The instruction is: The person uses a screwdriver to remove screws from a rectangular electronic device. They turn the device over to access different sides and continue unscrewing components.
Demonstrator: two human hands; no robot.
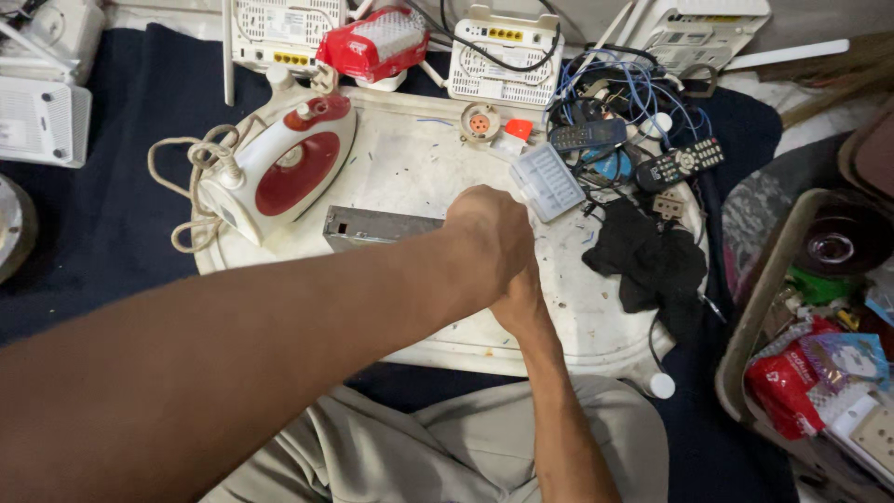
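My left hand [489, 237] reaches in from the lower left, fingers curled under and its back to the camera. It sits over the right end of a flat grey metal box [372, 226] lying on a round white tabletop [419, 168]. My right hand [521, 303] comes up from below and is mostly hidden under the left one; only its wrist and heel show. Whatever either hand grips is hidden.
A red and white iron [289, 163] with a coiled cord lies left of the box. A clear ribbed plastic case [547, 182], two remotes [680, 165], tangled cables [624, 84] and a black cloth [652, 261] crowd the right. White routers [503, 56] line the back; a cluttered basket [754, 317] stands at right.
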